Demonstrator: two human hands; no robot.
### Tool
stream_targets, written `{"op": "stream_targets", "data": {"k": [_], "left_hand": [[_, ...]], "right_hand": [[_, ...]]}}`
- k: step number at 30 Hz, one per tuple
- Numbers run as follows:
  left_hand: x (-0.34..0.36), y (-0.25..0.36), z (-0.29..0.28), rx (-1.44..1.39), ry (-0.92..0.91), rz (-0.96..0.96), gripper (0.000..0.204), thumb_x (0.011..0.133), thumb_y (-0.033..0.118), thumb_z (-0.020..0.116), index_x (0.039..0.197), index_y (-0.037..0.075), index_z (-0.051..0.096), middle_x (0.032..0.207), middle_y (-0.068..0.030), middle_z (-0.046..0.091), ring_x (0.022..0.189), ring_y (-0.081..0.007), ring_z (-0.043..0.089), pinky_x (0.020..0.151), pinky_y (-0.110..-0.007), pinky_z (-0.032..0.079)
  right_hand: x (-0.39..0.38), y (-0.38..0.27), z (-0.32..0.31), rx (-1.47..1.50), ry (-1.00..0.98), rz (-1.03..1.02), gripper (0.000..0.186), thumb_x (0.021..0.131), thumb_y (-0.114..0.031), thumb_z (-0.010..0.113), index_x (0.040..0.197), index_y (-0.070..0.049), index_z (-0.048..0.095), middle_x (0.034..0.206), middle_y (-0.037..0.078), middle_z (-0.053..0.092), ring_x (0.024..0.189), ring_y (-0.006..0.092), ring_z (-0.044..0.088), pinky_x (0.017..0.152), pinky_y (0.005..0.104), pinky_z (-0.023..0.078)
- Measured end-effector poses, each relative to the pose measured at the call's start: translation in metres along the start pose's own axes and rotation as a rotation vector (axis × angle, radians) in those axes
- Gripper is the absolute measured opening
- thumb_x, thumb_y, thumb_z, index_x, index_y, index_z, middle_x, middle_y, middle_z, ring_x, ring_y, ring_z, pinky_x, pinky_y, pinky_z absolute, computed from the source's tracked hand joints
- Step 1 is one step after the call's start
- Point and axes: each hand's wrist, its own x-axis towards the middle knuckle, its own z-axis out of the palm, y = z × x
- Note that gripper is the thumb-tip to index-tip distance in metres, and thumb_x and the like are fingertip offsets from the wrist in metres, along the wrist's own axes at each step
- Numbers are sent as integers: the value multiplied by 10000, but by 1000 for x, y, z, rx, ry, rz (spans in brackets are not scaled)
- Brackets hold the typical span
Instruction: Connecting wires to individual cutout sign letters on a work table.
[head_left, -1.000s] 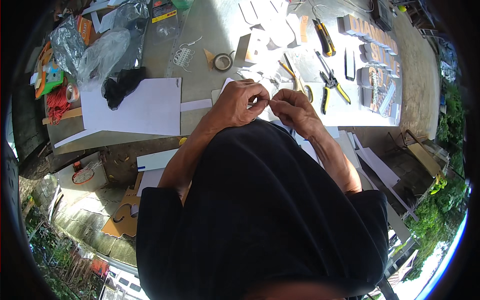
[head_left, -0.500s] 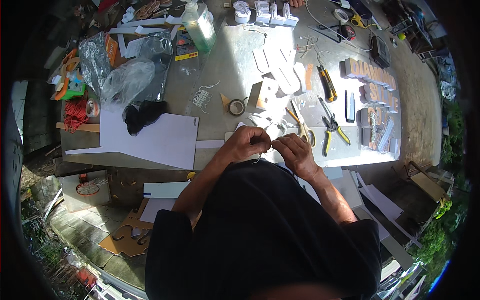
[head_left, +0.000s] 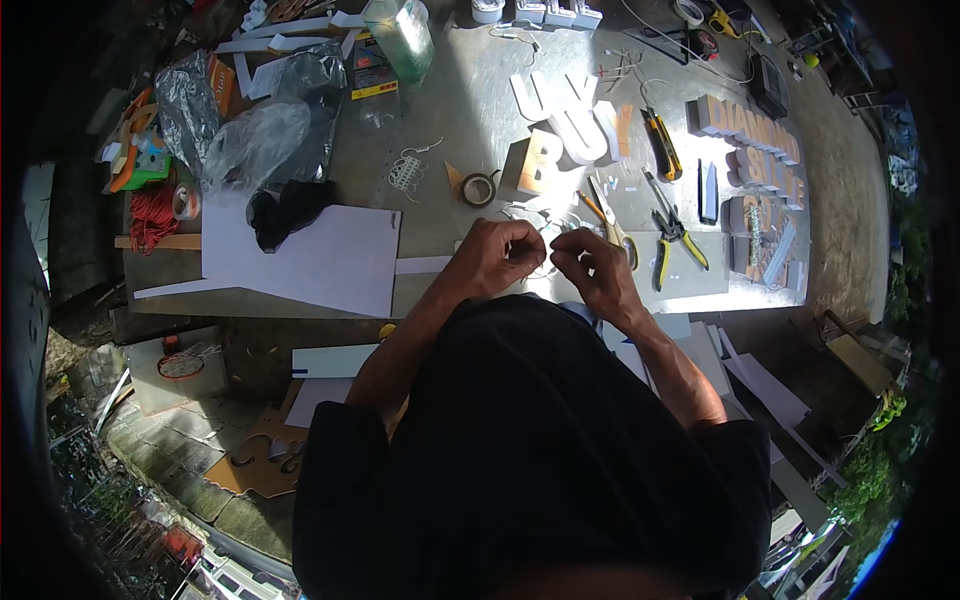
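Over the table's near edge, my left hand (head_left: 503,258) is closed, thumb and forefinger pinched together. A short gap away, my right hand (head_left: 598,275) is also closed in a pinch. Anything between the fingertips is too small to make out in the glare. Just beyond the hands lies a loose tangle of thin white wire (head_left: 540,216). Scissors (head_left: 625,242) and a pencil (head_left: 590,206) rest past my right hand, with yellow-and-black wire-stripping pliers (head_left: 676,240) farther right. A roll of dark tape (head_left: 478,189) and a wood-faced block letter (head_left: 541,163) sit beyond the tangle.
White block letters (head_left: 577,137) and a yellow-black utility knife (head_left: 661,145) lie farther back. Rows of finished block letters (head_left: 745,128) stand at the right. On the left are a white sheet (head_left: 330,265), plastic bags (head_left: 255,150), red cord (head_left: 152,222) and a clear bottle (head_left: 400,40).
My hands, which met at the fingertips, have drawn slightly apart. My right hand has turned so its curled fingers and thumb show. The whole view has shifted a little.
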Motion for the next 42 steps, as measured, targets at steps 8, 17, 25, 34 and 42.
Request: {"op": "stream_targets", "data": {"k": [8,17,25,34,42], "left_hand": [[0,-22,-1,-437,-111,-120,161,841,4,676,988,-63,686,853,-83,708,775,-114,658,740,-266,536],[-3,-7,7,-183,-46,-101,90,854,15,703,931,-33,704,812,-60,707,744,-109,653,716,-257,528],[2,-17,1,-180,-21,-76,121,868,69,706,941,-27,704,821,-47,699,763,-85,634,716,-240,502],[2,-25,5,-386,-60,-102,121,866,64,693,934,-35,703,830,-66,705,778,-107,653,738,-255,521],[1,-27,6,-384,-60,-103,110,867,46,686,939,-36,703,838,-70,706,788,-109,655,745,-252,523]], "right_hand": [[1,9,-4,-545,70,-676,338,752,40,732,1081,-14,675,998,117,676,877,283,675,718,378,569],[-3,5,3,-407,97,-469,149,839,-31,737,968,-22,662,832,88,652,709,213,639,592,333,496],[-1,4,-4,97,29,80,177,921,-160,724,1035,-32,680,841,42,680,657,114,599,559,264,481],[0,9,0,-473,171,-510,186,819,-27,760,991,-32,689,928,95,708,819,267,695,698,378,568],[-1,11,4,-386,191,-497,187,788,44,735,953,-24,681,876,100,694,785,272,691,662,375,565]]}}
